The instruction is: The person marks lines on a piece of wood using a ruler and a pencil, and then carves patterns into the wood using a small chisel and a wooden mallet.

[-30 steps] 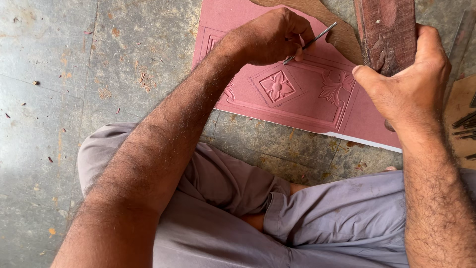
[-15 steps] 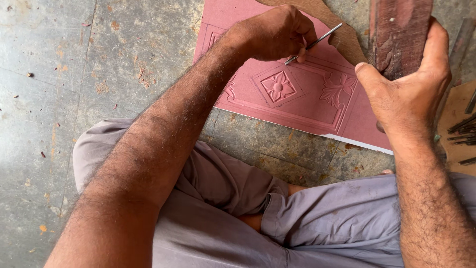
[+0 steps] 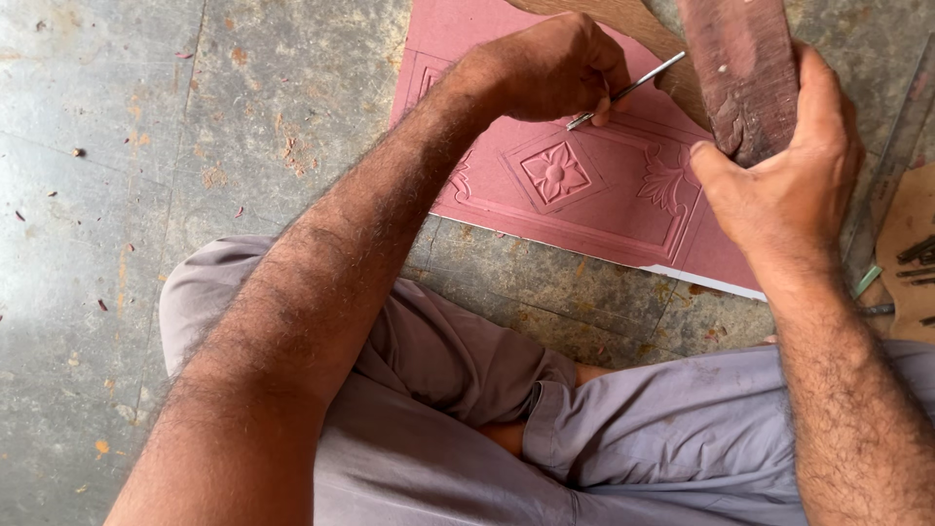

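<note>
Clamped around a thick, rough block of dark reddish-brown wood point(image 3: 745, 73), the right hand point(image 3: 784, 180) has its thumb pressed on the near face and its fingers wrapped over the far edge, holding the block upright over the panel's right side. Nearest the camera lie folded legs in soft, creased grey-lilac cloth point(image 3: 604, 438), with both bare forearms reaching out over them. Beyond the knees sits a flat, matte, dusty-pink panel point(image 3: 623, 209) resting on the floor, its pale edge showing along the near side. Its surface is carved in low relief: a diamond frame with a four-petalled flower point(image 3: 555, 172), leafy scrolls beside it, and straight grooved borders. Farther out, the left hand point(image 3: 550, 68) is closed in a pinch on a slim, shiny metal tool point(image 3: 628, 91), whose tip meets the panel just above the diamond. Worn, mottled grey concrete floor point(image 3: 146, 146), flecked with chips and dust, spreads to the left.
</note>
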